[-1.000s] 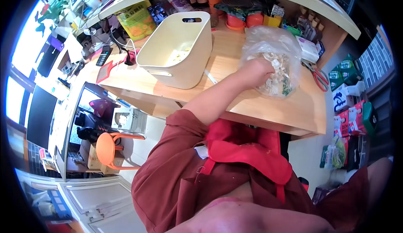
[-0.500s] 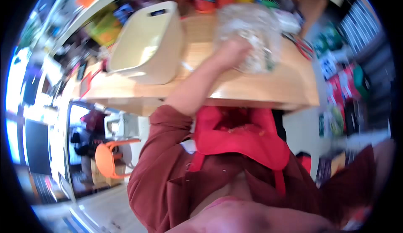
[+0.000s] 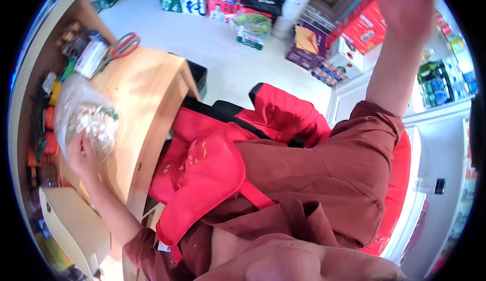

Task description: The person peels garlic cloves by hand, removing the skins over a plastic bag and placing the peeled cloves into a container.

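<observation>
On the wooden desk rests a clear plastic bag [image 3: 96, 120] filled with small whitish and beige pieces, whose kind I cannot make out. My left hand [image 3: 83, 155] is at the bag's near side, fingers curled together against the plastic. My right arm stretches out to the upper right, away from the desk. My right hand [image 3: 405, 8] is smeared and cut by the frame's edge, so its fingers do not show clearly. Red-handled scissors [image 3: 125, 46] lie on the desk beyond the bag. A cream plastic bin [image 3: 76, 225] stands on the near side of the bag.
Jars and packets crowd the shelf along the desk's back. A red apron [image 3: 207, 164] hangs over my front, beside a red and black garment [image 3: 288, 111]. Boxes [image 3: 225, 0] line the floor, with a purple carton [image 3: 306, 48] and a bag of greens [image 3: 251, 28] among them.
The view has swung to the right, so the desk now sits at the left. My right arm has come up into view, stretched outward. My left hand stays at the bag.
</observation>
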### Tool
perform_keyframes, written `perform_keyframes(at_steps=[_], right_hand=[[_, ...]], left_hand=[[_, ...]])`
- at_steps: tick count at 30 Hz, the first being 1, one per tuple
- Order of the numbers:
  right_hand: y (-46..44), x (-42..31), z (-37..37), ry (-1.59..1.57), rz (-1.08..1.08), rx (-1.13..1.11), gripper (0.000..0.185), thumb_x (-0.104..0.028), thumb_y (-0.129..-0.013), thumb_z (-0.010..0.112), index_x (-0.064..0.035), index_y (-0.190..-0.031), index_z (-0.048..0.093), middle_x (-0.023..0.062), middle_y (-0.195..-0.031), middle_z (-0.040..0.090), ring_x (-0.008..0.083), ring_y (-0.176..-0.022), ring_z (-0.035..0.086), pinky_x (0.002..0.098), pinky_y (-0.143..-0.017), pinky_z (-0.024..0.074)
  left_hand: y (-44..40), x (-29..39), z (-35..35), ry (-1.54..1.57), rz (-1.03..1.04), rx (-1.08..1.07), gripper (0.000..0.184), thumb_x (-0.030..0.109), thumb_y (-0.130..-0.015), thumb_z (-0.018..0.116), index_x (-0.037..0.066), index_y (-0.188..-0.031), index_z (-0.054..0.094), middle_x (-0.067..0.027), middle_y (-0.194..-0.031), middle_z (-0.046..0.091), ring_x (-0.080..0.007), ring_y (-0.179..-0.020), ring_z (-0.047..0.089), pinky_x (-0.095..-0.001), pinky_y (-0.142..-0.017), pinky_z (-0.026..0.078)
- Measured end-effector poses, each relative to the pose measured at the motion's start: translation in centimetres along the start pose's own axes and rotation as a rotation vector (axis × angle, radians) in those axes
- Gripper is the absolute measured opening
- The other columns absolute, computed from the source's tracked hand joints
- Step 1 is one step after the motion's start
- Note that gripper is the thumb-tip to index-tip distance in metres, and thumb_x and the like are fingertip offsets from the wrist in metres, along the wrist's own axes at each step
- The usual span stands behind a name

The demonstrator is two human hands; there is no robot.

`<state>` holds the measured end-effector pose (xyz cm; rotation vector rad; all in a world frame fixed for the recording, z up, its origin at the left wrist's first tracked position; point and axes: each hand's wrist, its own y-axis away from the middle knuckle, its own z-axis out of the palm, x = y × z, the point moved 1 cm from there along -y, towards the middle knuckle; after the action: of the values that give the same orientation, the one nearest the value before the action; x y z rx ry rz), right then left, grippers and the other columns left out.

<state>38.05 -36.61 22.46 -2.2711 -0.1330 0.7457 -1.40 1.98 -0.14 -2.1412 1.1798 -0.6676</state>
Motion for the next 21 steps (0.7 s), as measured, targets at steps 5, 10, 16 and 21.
perform_keyframes(at_steps=[5,10,16,21], right_hand=[[7.4,4.9,-6.0,0.109,0.488,0.163,0.039,-0.029,-0.085,0.059,0.0,-0.11,0.056,0.0082,-0.104,0.06,0.0172,-0.099,0.056,0.0293,-0.084,0.0445],[12.7,12.9,-12.1,-0.005,0.711,0.583,0.029,-0.025,-0.087,0.055,-0.0027,-0.106,0.058,0.007,-0.099,0.062,0.0153,-0.089,0.059,0.0256,-0.076,0.0451],[22.5,21.4,-13.5,-0.183,0.967,0.79,0.027,-0.025,-0.085,0.056,-0.0044,-0.102,0.058,0.0057,-0.091,0.064,0.015,-0.08,0.061,0.0293,-0.061,0.0483],[32.1,28.5,-13.8,-0.276,1.249,0.806,0.022,-0.017,-0.084,0.059,-0.0016,-0.1,0.058,0.0073,-0.088,0.064,0.0116,-0.078,0.061,0.019,-0.059,0.0486]], left_hand=[[0.2,-0.7,0.6,-0.064,-0.003,0.014,0.018,0.002,-0.081,0.055,0.005,-0.096,0.065,-0.0085,-0.09,0.064,-0.0203,-0.076,0.061,-0.028,-0.063,0.048],[0.0,-0.1,0.6,-0.173,0.053,0.029,0.019,0.003,-0.082,0.054,0.003,-0.097,0.065,-0.0092,-0.092,0.065,-0.0207,-0.077,0.061,-0.0286,-0.066,0.048],[-0.2,0.0,0.2,-0.227,0.077,-0.003,0.019,0.001,-0.083,0.052,0.002,-0.097,0.065,-0.0096,-0.093,0.065,-0.0225,-0.082,0.062,-0.03,-0.072,0.048],[0.0,0.4,0.5,-0.234,0.067,0.03,0.02,-0.001,-0.081,0.052,0.002,-0.096,0.065,-0.0091,-0.094,0.065,-0.023,-0.085,0.062,-0.0306,-0.074,0.048]])
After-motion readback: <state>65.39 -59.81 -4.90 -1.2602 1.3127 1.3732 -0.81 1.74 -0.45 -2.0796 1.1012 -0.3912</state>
